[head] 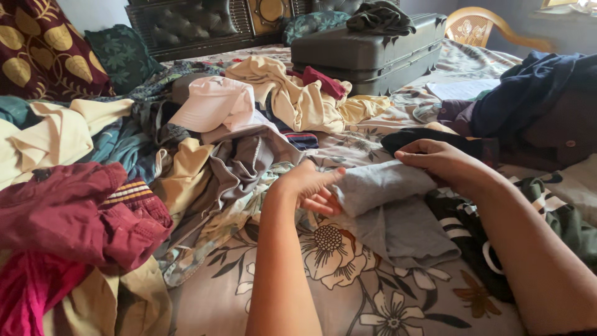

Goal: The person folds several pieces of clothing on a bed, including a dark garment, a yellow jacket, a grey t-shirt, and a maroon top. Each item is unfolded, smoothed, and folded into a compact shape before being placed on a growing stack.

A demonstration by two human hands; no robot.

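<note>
Both hands are on the soft grey cotton garment (388,205), which lies mid-bed on the floral-print bedsheet (348,292), slightly toward the right edge. Left hand (313,186) is closed on the left end of the upper fold, thumb on top, fingers curled under. Right hand (444,163) presses and pinches the upper right edge of the same fold, fingers flat along it.

Progress, as a judgement: the grey garment looks partly folded. The top section is doubled over into a thick band, while the lower part spreads loose on the sheet. No finished stack visible anywhere, so most of the laundry reads as unsorted.

What's left, going by the heaps:
- maroon and magenta crumpled clothes (68,230) at the near left edge of the bed
- cream and teal garments (62,134) further up the left side
- grey-mauve shirt (242,165) and a white cloth (211,102) mid-bed, just left of the hands
- pale yellow garment (292,93) with a dark red piece beyond it
- black-and-white striped garment (466,227) touching the grey one on the right
- dark navy clothes (528,99) piled at the right edge

Room: closed grey hard-shell suitcase (367,53) near the head of the bed with a dark cloth on top, dark tufted headboard (186,25) behind, patterned cushions (37,50) at the far left corner, tan plastic chair (479,25) beyond the far right corner. Daylight, lit evenly.
</note>
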